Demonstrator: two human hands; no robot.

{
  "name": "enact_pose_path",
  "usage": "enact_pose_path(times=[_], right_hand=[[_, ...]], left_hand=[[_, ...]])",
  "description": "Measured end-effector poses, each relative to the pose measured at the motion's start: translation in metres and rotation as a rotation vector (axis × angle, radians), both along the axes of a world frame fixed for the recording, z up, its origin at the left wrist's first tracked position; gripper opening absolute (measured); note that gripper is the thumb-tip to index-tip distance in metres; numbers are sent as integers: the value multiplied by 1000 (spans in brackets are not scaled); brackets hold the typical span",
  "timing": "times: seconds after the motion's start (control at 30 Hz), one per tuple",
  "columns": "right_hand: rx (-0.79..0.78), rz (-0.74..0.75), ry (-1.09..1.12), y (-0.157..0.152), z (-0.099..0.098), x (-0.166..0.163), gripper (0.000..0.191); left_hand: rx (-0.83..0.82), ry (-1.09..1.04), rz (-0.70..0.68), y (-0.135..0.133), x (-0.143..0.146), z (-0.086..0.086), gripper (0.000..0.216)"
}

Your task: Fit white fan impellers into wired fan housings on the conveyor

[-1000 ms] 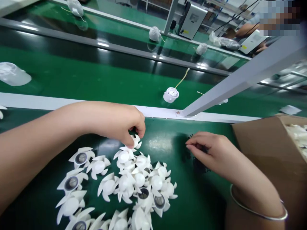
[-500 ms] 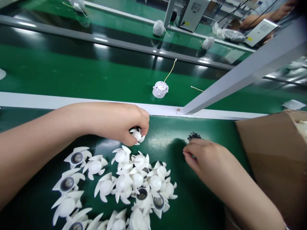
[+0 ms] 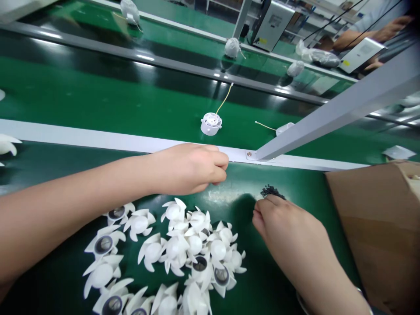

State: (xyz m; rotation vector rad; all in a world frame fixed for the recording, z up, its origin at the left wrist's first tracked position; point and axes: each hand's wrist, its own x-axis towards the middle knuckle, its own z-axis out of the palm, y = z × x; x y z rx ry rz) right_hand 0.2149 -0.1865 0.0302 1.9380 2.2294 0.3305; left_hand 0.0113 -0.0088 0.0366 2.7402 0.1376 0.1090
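Observation:
My left hand (image 3: 203,168) is closed just in front of the white rail, its back turned up. Its curled fingers hide the white fan impeller that showed in them a moment earlier. Below it lies a loose pile of white fan impellers (image 3: 195,244), some with dark hub openings facing up. On the right, my right hand (image 3: 278,218) is pinched closed at the near edge of a small heap of tiny black parts (image 3: 271,191). Whatever its fingertips hold is hidden.
Beyond the white rail (image 3: 108,139), a white fan housing (image 3: 211,124) with a yellow wire sits on the green belt. A slanted metal post (image 3: 328,105) rises from the rail. A cardboard box (image 3: 374,218) stands at right. A co-worker's arm (image 3: 351,39) shows at the far right.
My left hand has moved right and turned over, so the impeller in it no longer shows. My right hand stays by the black parts, its fingers more tightly closed. The view has shifted slightly.

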Motion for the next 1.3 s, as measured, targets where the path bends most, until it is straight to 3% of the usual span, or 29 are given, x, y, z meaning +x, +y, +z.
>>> enact_pose_path(times=[0.17, 0.3, 0.43, 0.63, 0.87, 1.17, 1.3], right_hand=[[-73, -96, 85, 5, -1, 5, 18], [-284, -17, 582, 23, 10, 10, 13], [-266, 37, 880, 48, 19, -3, 14], [-190, 76, 875, 78, 8, -29, 12], [-110, 135, 783, 87, -6, -31, 7], [-133, 187, 713, 89, -2, -35, 9], [-165, 181, 561, 90, 5, -43, 13]], left_hand=[[-179, -31, 20, 7, -5, 4, 20], [-343, -44, 74, 16, -6, -8, 35], [-525, -85, 109, 22, -3, -25, 35], [-607, -82, 170, 24, -3, -30, 50], [-574, -76, 158, 26, -3, -29, 58], [-593, -76, 158, 28, -2, -31, 57], [-589, -68, 167, 28, -2, -30, 59]])
